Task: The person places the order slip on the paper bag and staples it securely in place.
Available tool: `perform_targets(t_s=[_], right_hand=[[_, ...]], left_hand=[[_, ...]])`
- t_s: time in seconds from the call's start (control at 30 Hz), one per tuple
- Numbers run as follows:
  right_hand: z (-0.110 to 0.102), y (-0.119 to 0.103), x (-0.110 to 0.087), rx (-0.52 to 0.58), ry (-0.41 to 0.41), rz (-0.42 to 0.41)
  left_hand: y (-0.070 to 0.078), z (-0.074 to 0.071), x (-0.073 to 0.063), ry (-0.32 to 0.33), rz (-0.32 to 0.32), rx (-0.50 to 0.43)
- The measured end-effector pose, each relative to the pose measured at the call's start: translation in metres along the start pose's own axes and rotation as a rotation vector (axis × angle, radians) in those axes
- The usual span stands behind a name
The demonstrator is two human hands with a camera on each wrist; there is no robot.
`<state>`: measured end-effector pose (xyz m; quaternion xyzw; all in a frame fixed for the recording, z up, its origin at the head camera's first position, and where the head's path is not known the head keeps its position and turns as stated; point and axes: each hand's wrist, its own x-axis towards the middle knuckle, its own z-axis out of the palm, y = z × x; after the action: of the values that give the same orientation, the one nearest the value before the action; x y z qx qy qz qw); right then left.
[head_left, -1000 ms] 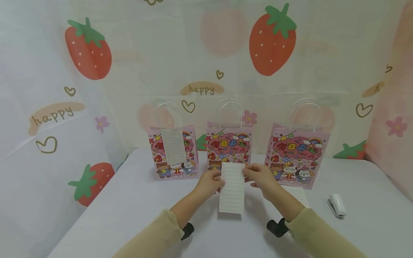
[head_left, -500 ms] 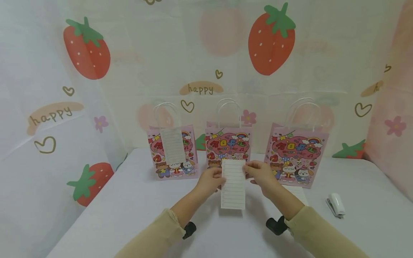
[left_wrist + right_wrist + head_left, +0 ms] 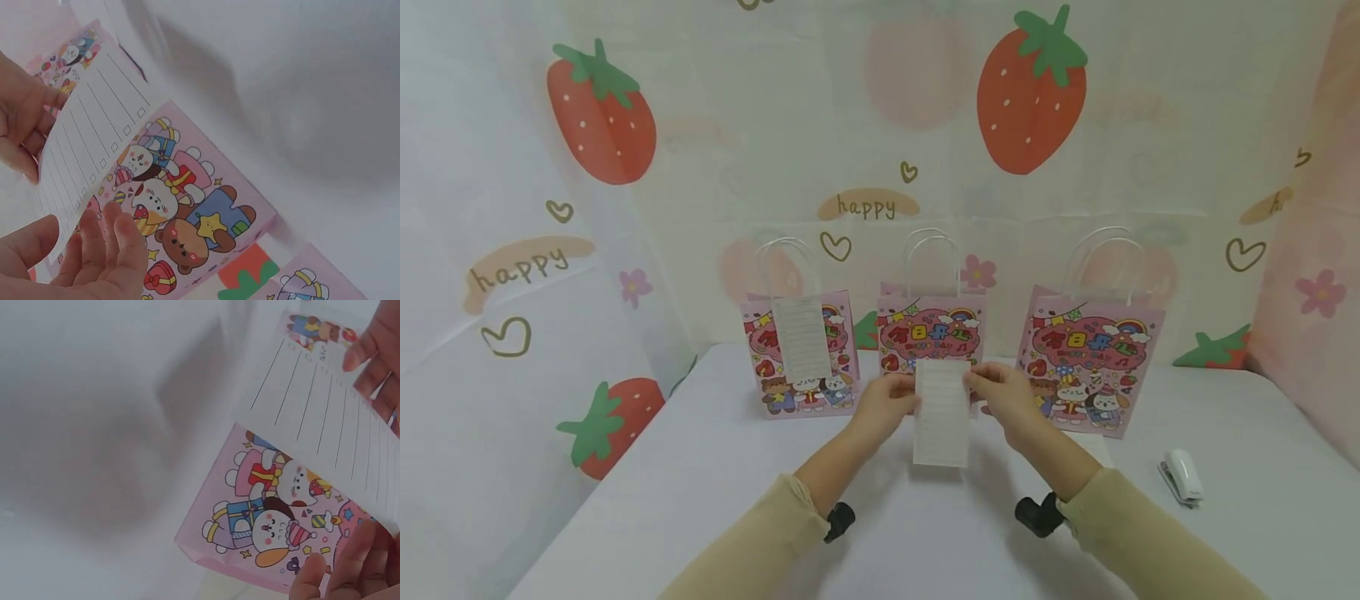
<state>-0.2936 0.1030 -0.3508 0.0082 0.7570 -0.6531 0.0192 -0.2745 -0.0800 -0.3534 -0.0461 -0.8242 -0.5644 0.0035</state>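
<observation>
A white lined paper sheet [image 3: 942, 417] with small checkboxes along one edge is held upright between both hands. My left hand [image 3: 883, 407] pinches its left edge, thumb in front and fingers behind. At the upper right edge, my right hand [image 3: 1003, 396] pinches the sheet the same way. Directly behind it stands the middle pink paper gift bag [image 3: 931, 329], printed with cartoon animals, its lower front partly hidden by the sheet. Both wrist views show the sheet [image 3: 94, 125] close in front of the bag [image 3: 269, 512]; whether they touch, I cannot tell.
The left gift bag [image 3: 842, 396] has a similar lined sheet [image 3: 803, 342] on its front. A third bag [image 3: 1090, 358] stands at right, with another white sheet [image 3: 1093, 447] partly hidden by my right forearm. A white stapler [image 3: 1182, 477] lies at the table's right.
Both hands have raised the lined sheet slightly, bringing it up over more of the middle bag's front. The bags and the stapler have stayed in place.
</observation>
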Motion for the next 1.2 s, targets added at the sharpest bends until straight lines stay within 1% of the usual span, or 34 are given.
perform_targets(t_s=[0.2, 0.37, 0.5, 0.57, 0.67, 0.8, 0.87, 0.97, 1.03, 1.1, 1.2], right_hand=[[0.0, -0.007, 0.004, -0.004, 0.008, -0.025], [0.001, -0.013, 0.007, 0.016, 0.009, -0.043], [0.001, -0.016, 0.008, 0.018, 0.013, -0.062], [0.001, -0.018, 0.009, 0.017, 0.021, -0.066], [0.002, -0.021, 0.012, 0.021, 0.03, -0.061], [0.003, -0.024, 0.015, 0.042, 0.04, -0.059], [0.003, -0.026, 0.016, 0.051, 0.046, -0.064], [0.004, -0.028, 0.019, 0.067, 0.06, -0.061], [0.005, -0.029, 0.02, 0.079, 0.071, -0.054], [0.006, -0.031, 0.022, 0.096, 0.088, -0.04], [0.009, -0.034, 0.023, 0.113, 0.108, -0.035]], left_hand=[[0.007, -0.005, 0.003, 0.012, 0.034, 0.041], [0.015, -0.01, 0.005, 0.028, 0.055, 0.048], [0.019, -0.013, 0.006, 0.046, 0.095, 0.057], [0.021, -0.014, 0.007, 0.056, 0.129, 0.052], [0.025, -0.017, 0.01, 0.078, 0.182, 0.068], [0.03, -0.019, 0.014, 0.122, 0.285, 0.145], [0.033, -0.021, 0.016, 0.146, 0.35, 0.193], [0.036, -0.025, 0.022, 0.169, 0.429, 0.249], [0.039, -0.028, 0.026, 0.179, 0.457, 0.285], [0.041, -0.032, 0.033, 0.185, 0.47, 0.329], [0.044, -0.037, 0.042, 0.185, 0.476, 0.408]])
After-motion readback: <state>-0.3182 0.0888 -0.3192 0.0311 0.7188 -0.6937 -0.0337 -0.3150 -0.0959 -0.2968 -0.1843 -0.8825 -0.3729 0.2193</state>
